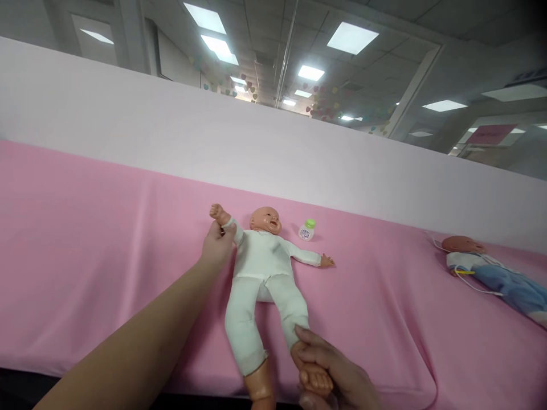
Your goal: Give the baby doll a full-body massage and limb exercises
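A baby doll (262, 256) with a white cloth body lies on its back on the pink sheet, its head toward the wall. My left hand (219, 244) is closed around the doll's raised arm on the left, just below the fist. Down at the front, my right hand (337, 367) grips the doll's lower leg and foot on the right, fingers over the ankle. The doll's other arm stretches out flat, and its other leg hangs toward the front edge. Beside the doll's head stands a small clear bottle (306, 230) with a green cap.
A second doll (499, 279) in blue and white clothing lies at the far right, with thin white tubing and a yellow piece on it. The pink sheet (85, 245) covers the table. Behind it runs a white partition (256, 148) below glass.
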{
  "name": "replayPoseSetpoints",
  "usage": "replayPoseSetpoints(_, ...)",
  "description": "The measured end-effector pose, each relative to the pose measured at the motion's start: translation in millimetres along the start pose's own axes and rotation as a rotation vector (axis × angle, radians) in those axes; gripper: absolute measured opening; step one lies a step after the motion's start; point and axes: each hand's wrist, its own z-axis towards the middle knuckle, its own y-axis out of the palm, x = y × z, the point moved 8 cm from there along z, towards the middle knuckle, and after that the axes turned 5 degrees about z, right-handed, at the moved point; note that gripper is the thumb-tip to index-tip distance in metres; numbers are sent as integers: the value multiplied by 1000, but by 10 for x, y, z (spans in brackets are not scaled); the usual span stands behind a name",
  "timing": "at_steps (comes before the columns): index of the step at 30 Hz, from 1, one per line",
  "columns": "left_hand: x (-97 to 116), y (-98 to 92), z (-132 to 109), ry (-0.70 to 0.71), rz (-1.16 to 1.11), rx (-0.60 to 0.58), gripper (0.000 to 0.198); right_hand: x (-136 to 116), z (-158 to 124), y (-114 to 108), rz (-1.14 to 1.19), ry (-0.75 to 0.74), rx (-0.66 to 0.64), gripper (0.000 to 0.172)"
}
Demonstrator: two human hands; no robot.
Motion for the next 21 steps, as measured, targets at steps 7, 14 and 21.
replayPoseSetpoints(7, 420, 461, -395, 543, 756, -308, 51, -46, 396, -111, -41, 16, 24, 37)
replayPoseSetpoints(14, 375, 689, -597, 743, 1098, -460, 54, 199, 732, 133, 13, 163, 112, 30)
replayPoseSetpoints(21, 353, 623, -502, 605, 898, -434, 48, 230, 762, 166, 33, 176, 125, 33)
